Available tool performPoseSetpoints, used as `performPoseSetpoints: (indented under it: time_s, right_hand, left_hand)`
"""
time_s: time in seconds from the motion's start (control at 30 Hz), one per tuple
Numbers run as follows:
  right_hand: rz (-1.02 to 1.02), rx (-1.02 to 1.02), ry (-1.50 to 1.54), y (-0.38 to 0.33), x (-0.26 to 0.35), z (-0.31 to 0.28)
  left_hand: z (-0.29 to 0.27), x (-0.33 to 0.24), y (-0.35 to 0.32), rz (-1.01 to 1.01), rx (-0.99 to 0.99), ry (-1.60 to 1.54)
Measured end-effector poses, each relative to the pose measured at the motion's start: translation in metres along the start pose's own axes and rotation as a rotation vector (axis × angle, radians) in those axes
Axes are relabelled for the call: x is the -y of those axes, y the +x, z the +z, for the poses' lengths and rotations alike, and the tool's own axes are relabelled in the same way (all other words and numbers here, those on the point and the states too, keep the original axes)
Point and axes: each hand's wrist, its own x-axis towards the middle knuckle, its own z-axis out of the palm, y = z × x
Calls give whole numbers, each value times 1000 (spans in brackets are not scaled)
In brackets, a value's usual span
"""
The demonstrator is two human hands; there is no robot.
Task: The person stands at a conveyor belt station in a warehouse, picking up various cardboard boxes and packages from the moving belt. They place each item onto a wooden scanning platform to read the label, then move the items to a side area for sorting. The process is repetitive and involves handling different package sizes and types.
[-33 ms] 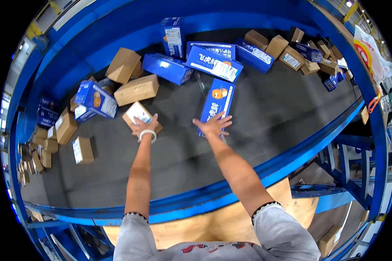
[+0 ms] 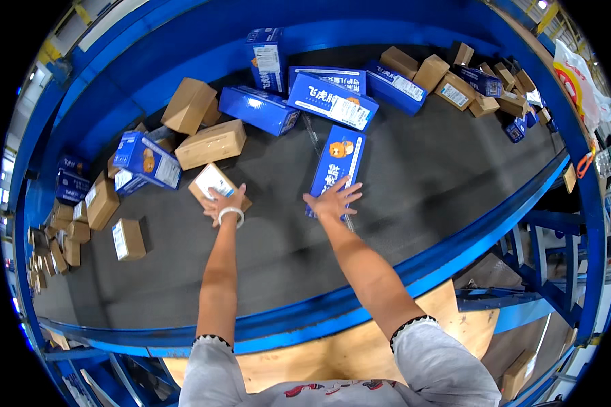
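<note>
Parcels first: my left hand (image 2: 223, 201) lies on a small brown carton with a white label (image 2: 212, 182), fingers spread over its near end, a white band on the wrist. My right hand (image 2: 334, 199) rests, fingers fanned wide, on the near end of a long blue box with an orange cartoon print (image 2: 338, 163). Both parcels lie flat on the dark conveyor belt (image 2: 421, 176), near its middle, well short of the blue near rail (image 2: 414, 271).

As I judge it, both parcels are only touched: neither is lifted or drawn to the rail, so the handling of this pair has barely begun and everything else on the belt is untouched.

Going outward, at 10 o'clock from the left hand sits a larger brown carton (image 2: 210, 143), and at 9 o'clock a blue printed box (image 2: 146, 158). At 12 o'clock from the right hand I count three big blue boxes lying flat, the nearest a blue box with a white label (image 2: 332, 100), and one upright blue box (image 2: 267, 59) behind them. At 2 o'clock a cluster of about ten small brown and blue cartons (image 2: 455, 88) crowds the far rim; I cannot count them exactly. At 8 o'clock another heap of small brown cartons (image 2: 68, 230) piles along the left edge, one small labelled carton (image 2: 128, 239) lying apart.
</note>
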Motion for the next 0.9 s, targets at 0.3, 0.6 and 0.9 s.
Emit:
performPoseSetpoints:
  time_s: [0.3,0.6,0.9]
  right_hand:
    - [-92,950,1494,31,-133,-139]
    - [-141,551,2283,-159,-548,-296]
    - [-29,147,2532,-434,-809,-296]
  left_hand:
    - [-7,65,-66,404,47,167]
    - [-36,77,-226,363,824,-1041]
    - [-89,-106,-600,2009,881,-485]
